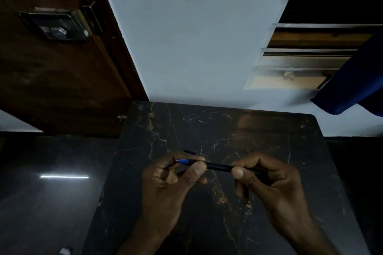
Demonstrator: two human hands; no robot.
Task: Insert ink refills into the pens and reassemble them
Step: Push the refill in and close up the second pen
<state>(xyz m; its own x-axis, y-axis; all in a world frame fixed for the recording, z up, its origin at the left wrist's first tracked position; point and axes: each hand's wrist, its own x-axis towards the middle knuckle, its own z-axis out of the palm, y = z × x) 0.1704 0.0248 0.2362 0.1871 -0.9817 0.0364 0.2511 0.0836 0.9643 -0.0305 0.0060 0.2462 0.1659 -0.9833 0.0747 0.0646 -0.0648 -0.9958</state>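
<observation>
While working above the veined marble table (259,130), we are pinching a slim black pen (219,166) with left hand (172,178) and right hand (267,180).

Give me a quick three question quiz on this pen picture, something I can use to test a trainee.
1. True or false: both hands hold the black pen above the dark marble table.
2. Which hand pinches the end where a blue part shows: A left, B right?
3. Fill in: another dark pen part lies on the table just beyond the ___ hand.

Key: 1 true; 2 A; 3 left.
</observation>
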